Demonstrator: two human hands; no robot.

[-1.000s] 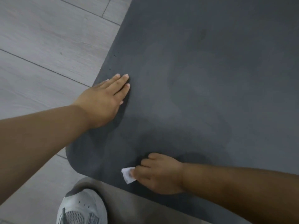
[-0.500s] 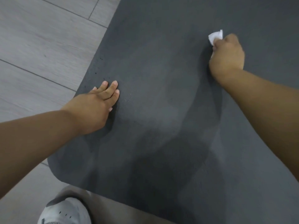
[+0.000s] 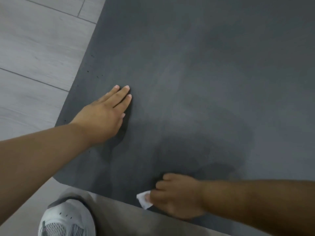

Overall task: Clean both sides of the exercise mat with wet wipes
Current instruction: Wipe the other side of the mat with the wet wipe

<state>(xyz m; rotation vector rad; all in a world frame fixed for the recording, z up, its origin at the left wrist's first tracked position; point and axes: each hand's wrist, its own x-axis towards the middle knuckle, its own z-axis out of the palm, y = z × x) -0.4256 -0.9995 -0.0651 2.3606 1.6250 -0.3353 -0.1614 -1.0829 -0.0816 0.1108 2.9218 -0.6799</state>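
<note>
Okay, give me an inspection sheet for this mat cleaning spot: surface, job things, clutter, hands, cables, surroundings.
Surface: dark grey exercise mat lies flat on the floor; darker patch toward its near edge, damp or shadow, cannot tell.
Job's things: white wet wipe, crumpled, at the mat's near edge.
Clutter: small dark specks along the mat's left edge.
Hands: left hand flat, fingers straight, pressing the mat; right hand grips the wet wipe against the mat.
Cables: nothing seen.
Surroundings: pale grey plank floor; white mesh sneaker beside the mat's rounded corner.
</note>
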